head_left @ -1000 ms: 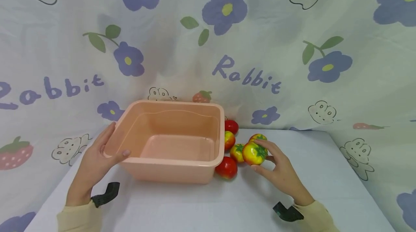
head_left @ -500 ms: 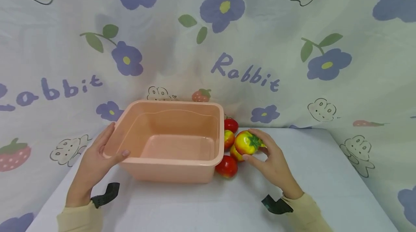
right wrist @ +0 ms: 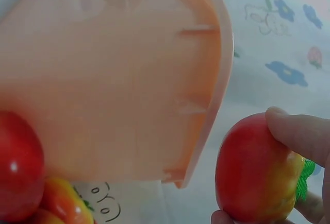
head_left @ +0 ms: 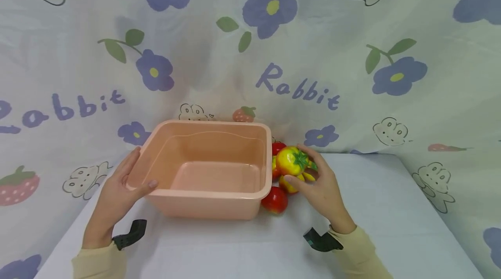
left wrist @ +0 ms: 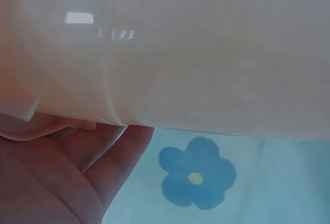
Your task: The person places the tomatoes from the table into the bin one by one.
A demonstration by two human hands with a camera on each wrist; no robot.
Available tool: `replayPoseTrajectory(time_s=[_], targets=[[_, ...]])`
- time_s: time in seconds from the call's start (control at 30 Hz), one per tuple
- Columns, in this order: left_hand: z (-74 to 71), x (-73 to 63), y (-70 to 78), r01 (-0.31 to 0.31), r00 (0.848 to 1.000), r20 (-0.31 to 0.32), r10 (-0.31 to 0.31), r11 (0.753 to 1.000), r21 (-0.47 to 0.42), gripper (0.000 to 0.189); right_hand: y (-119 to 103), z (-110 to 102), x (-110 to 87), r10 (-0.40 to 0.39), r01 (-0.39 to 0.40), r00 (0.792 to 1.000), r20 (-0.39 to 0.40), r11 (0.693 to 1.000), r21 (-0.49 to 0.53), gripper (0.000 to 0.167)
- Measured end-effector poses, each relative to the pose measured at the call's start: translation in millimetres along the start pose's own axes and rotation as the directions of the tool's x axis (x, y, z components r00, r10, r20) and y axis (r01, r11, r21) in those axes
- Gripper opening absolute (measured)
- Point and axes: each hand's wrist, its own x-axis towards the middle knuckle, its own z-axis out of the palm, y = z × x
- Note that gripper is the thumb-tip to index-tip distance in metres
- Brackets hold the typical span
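A pink plastic basin [head_left: 207, 207] stands upright on the white-covered table, its inside bare in the head view. My left hand [head_left: 112, 192] grips its left rim, thumb over the top edge and fingers on the outside. In the left wrist view those fingers [left wrist: 113, 162] reach under the rim. A red-and-yellow toy tomato [head_left: 290, 160] with a green leafy top is pinched between the thumb and fingers of my right hand [head_left: 322, 187]. In the right wrist view this tomato [right wrist: 252, 167] is beside the basin's outer wall [right wrist: 113, 90], apart from its rim.
Several toy fruits crowd the basin's right side. A red one [head_left: 275, 200] lies in front, a yellow-red one [head_left: 288, 184] behind it, and another red one [head_left: 278, 147] farther back. A patterned cloth [head_left: 219, 66] hangs behind the table [head_left: 219, 248].
My right hand has carried the tomato left and slightly up, closer to the basin's right rim. My left hand keeps its grip on the basin, which has stayed in place.
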Motion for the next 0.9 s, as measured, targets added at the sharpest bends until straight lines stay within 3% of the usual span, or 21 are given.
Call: replayPoseTrajectory(time_s=[0.23,0.43,0.9], targets=[[-0.1,0.2,1.3,-0.012,1.000,-0.001,0.012,1.000,0.006,0.099,-13,11,5.5,-0.006,0.007,0.999,-0.037,0.999,0.042,0.070],[-1.6,0.6,1.1,-0.009,1.000,0.001,0.009,1.000,0.008,0.099,-19,23,9.7,-0.072,0.076,0.996,-0.049,0.994,0.081,0.071],[-2.5,15.4,-2.0,-0.013,1.000,0.018,0.014,1.000,-0.001,0.099,-20,55,12.6,-0.174,0.175,0.985,-0.016,0.984,0.022,0.075]])
